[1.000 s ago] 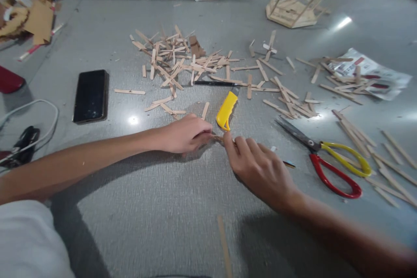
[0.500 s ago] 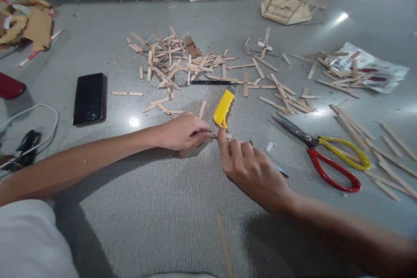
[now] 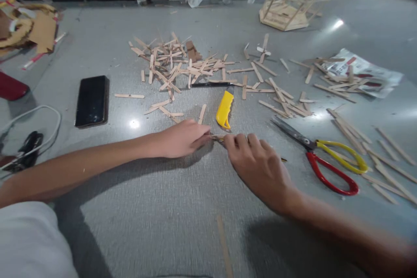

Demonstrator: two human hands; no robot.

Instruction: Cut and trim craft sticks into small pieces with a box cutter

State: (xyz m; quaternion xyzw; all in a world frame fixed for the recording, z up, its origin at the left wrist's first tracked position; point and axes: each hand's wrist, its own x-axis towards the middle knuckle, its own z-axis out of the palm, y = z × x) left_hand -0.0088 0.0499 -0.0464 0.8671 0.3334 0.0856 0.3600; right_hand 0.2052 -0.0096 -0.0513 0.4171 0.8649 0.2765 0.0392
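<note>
Narrowly apart, left hand (image 3: 186,140) and right hand (image 3: 258,166) hold a wooden stick (image 3: 216,137).

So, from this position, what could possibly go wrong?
Little of the thin wooden piece shows between the left grip and the right grip, so it might slip or snap suddenly.

A slim object, seemingly held in the right grip but mostly hidden, could slip towards the left fingers.

The yellow-handled tool lies just beyond both, so a sudden jerk might knock it.
</note>
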